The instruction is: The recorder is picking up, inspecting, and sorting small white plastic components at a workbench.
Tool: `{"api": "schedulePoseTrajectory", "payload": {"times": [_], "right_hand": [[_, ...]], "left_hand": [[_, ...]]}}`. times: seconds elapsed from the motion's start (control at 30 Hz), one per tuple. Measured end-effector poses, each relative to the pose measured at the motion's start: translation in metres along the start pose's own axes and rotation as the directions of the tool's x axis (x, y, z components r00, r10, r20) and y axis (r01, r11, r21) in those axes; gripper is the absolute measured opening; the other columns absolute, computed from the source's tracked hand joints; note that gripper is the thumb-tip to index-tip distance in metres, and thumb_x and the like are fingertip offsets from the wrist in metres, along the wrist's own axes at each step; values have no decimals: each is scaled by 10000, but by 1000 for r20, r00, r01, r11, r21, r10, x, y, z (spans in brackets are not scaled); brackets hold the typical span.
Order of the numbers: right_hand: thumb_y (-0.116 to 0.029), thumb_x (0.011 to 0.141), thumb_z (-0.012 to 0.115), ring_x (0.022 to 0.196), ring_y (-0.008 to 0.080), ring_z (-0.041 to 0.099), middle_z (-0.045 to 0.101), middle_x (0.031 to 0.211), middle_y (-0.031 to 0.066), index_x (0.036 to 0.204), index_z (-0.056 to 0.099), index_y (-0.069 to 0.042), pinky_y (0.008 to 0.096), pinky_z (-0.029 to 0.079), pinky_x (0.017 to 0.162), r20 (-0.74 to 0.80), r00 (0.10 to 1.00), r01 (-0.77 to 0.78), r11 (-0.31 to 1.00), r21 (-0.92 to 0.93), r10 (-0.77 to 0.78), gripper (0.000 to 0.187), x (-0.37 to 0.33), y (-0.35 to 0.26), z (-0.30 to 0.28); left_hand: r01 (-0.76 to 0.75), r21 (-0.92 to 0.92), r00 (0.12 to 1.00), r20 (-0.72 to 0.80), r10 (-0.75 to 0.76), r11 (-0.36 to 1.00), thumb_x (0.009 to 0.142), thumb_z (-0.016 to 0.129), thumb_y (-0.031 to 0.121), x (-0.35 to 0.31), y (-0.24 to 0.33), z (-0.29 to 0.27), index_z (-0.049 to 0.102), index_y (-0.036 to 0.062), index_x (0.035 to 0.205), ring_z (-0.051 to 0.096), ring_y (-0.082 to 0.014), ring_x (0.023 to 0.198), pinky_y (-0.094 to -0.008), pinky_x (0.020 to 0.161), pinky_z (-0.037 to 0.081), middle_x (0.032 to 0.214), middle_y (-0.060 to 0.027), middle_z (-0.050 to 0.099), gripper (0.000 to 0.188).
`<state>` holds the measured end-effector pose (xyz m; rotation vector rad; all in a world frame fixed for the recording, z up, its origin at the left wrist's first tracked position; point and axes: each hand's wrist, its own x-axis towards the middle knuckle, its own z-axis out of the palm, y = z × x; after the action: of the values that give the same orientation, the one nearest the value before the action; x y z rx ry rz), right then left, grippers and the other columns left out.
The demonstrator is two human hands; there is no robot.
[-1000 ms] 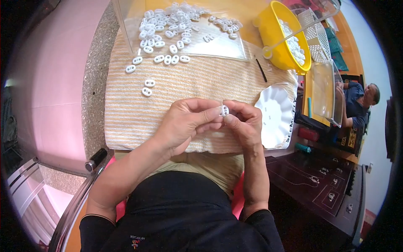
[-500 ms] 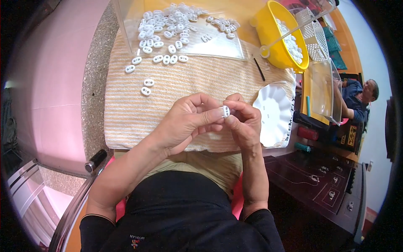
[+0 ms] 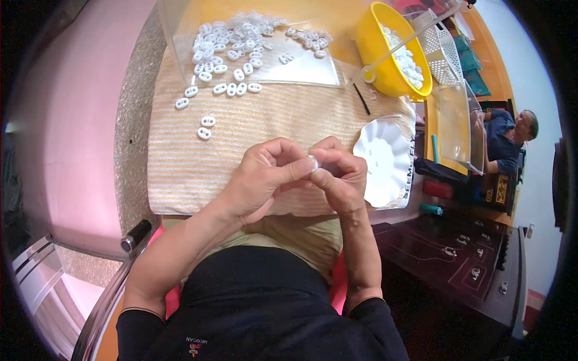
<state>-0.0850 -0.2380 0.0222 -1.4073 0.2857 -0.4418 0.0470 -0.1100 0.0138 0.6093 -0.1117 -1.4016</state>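
Between the fingertips of both hands is a small white oval two-hole piece [image 3: 313, 162], mostly covered by the fingers. My left hand [image 3: 271, 174] pinches it from the left, thumb along the near side. From the right, my right hand [image 3: 341, 174] grips it with thumb and forefinger. Two similar white two-hole pieces [image 3: 206, 127] lie on the striped towel [image 3: 174, 162] beyond my left hand. Close to my right hand stands a white scalloped dish [image 3: 382, 165] with a few tiny bits in it.
Many white two-hole pieces [image 3: 232, 45] lie heaped at the far side around a clear plastic sheet [image 3: 307, 71]. A yellow basin [image 3: 370, 48] of white pieces stands far right, beside a thin black stick [image 3: 361, 99]. Another person [image 3: 506, 135] sits beyond a clear bin [image 3: 454, 126].
The piece has turned between my fingertips, so its two-hole face no longer shows. My fingers have closed further over it. The whole view has shifted slightly.
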Motion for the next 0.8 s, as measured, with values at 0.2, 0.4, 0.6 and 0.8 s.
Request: {"api": "schedulePoseTrajectory", "payload": {"times": [0.2, 0.4, 0.6, 0.8], "right_hand": [[7, 853, 673, 929, 141, 579, 555, 1036, 73, 1073, 632, 24, 259, 499, 807, 37, 999, -33, 999, 7, 33, 224, 1, -8, 0], [-26, 799, 714, 814, 141, 572, 585, 927, 70, 875, 619, -1, 245, 451, 683, -6, 997, -74, 996, -57, 73, 124, 3, -27, 5], [-67, 868, 675, 688, 99, 622, 645, 792, 38, 979, 649, 32, 220, 501, 631, -471, 832, 27, 869, -494, -294, 151, 27, -75, -47], [-146, 879, 678, 618, 77, 580, 656, 799, 45, 1052, 659, 62, 207, 481, 545, -420, 719, -29, 581, -814, -553, 271, 95, -112, -126]], "left_hand": [[6, 72, 1000, -18, -5, 997, 858, 715, 112, -1, 1, 5, 608, 44, 911, 631, -115, 788, -252, 744, 542, 871, -43, 655, 137], [57, 33, 998, 10, -58, 998, 867, 706, 121, -5, 3, 5, 610, 35, 914, 638, -116, 790, -257, 751, 550, 881, -52, 665, 137], [37, 35, 994, -105, -33, 999, 905, 645, 105, -2, -2, 8, 599, 24, 963, 659, -134, 805, -268, 751, 580, 1057, -138, 660, 111], [18, 87, 994, -106, -9, 996, 896, 651, 84, -3, -1, 5, 609, 26, 943, 657, -119, 799, -256, 741, 578, 1020, -127, 670, 85]]}}
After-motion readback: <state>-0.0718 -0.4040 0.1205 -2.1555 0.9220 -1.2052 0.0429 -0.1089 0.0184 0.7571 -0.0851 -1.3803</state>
